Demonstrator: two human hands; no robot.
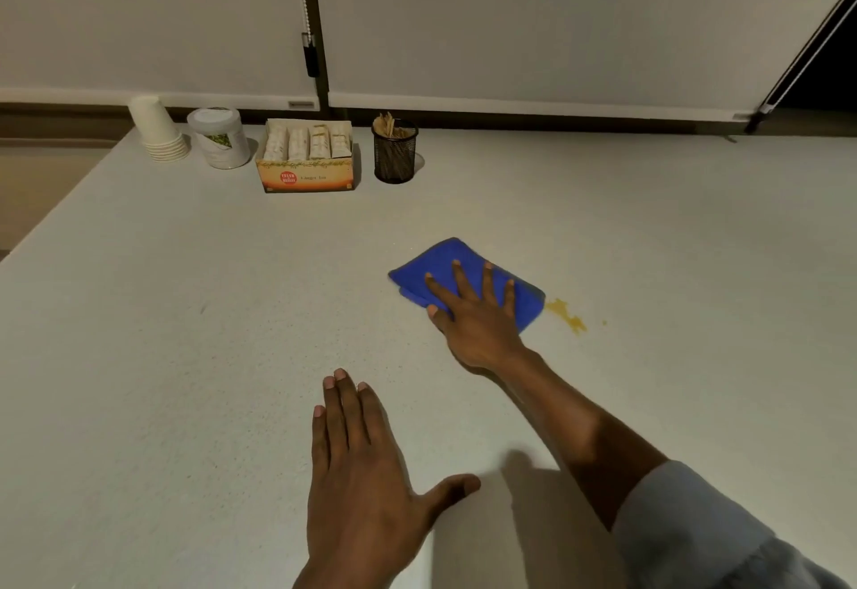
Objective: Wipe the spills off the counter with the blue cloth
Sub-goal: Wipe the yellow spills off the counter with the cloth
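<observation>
Head view: right hand flat, fingers spread, hiding much of blue cloth; left hand flat, empty.

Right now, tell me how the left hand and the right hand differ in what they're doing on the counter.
The right hand presses flat on the folded blue cloth, beside the yellow spill; the left hand rests on the bare counter, touching no cloth. The right hand reaches farther out on an extended arm; the left hand stays nearer the body. Both lie palm down with fingers spread.
</observation>
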